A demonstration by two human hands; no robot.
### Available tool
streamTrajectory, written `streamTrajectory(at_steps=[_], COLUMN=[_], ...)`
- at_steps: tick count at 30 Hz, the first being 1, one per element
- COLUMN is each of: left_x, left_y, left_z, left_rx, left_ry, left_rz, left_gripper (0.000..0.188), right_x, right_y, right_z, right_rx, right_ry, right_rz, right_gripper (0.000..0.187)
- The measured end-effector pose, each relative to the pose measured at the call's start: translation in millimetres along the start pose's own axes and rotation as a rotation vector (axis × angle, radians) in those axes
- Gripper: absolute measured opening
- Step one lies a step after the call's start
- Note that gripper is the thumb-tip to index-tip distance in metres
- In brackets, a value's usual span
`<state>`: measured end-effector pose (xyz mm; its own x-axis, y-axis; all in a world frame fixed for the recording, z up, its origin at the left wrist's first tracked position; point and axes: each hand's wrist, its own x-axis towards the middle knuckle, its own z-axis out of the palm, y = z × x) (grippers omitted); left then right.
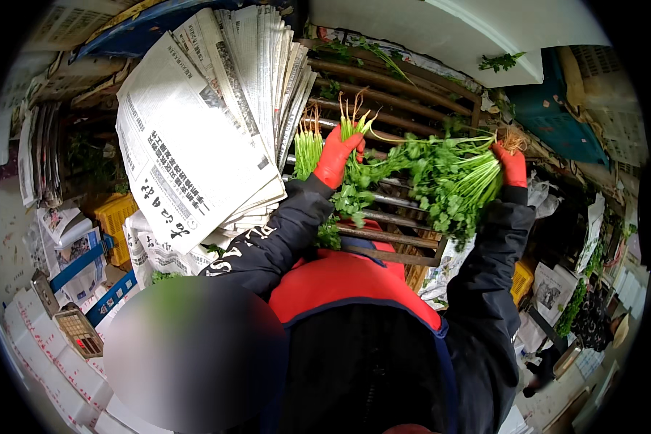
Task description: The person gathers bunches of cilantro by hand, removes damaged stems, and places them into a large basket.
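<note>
My left hand (pixel 333 157), in a red glove, is closed around the stems of a small coriander bunch (pixel 354 184), its thin roots pointing up and away. At the right, my right hand (pixel 512 165), also gloved in red, grips a bigger coriander bunch (pixel 456 181) by its root end, and its leaves spread toward the middle. Both bunches are above a slatted rack (pixel 405 235), and their leaves meet between my hands. Beside my left hand lies another bundle of green stems (pixel 309 150), roots up. A fanned stack of newspapers (pixel 188 137) sits left of it.
A white panel (pixel 499 43) with a loose sprig on it overhangs the far right, near a blue-green bin (pixel 557 108). Yellow crates (pixel 114 223) stand at the left, with folded newspapers (pixel 40 155) beyond. White boxes (pixel 43 340) fill the lower left; a blurred patch covers part there.
</note>
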<state>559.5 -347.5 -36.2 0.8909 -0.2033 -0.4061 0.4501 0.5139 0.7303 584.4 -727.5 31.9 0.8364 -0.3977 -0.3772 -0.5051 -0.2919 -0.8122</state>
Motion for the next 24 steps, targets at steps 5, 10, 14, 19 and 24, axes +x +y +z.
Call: streamTrajectory(at_steps=[5, 10, 14, 19, 24], left_x=[-9.9, -12.0, -12.3, -11.2, -5.3], left_y=[5.1, 2.1, -4.2, -6.3, -14.7], left_z=[22.2, 41.7, 46.7, 27.9, 20.8], left_rx=[0.086, 0.148, 0.227, 0.176, 0.282], left_ry=[-0.076, -0.224, -0.212, -0.164, -0.054], left_rz=[-0.004, -0.05, 0.076, -0.095, 0.105], left_gripper=[0.023, 0.023, 0.022, 0.023, 0.02], right_x=[-39.3, -79.1, -89.2, -84.7, -82.0], right_y=[-13.3, -51.4, -46.8, -34.7, -46.9], right_z=[17.1, 103.6, 149.0, 165.2, 158.5], right_rx=[-0.544, 0.048, 0.331, 0.277, 0.202], right_ry=[0.009, -0.546, -0.59, -0.459, -0.53], right_rz=[-0.214, -0.075, -0.032, -0.015, -0.15], right_gripper=[0.031, 0.031, 0.024, 0.014, 0.019])
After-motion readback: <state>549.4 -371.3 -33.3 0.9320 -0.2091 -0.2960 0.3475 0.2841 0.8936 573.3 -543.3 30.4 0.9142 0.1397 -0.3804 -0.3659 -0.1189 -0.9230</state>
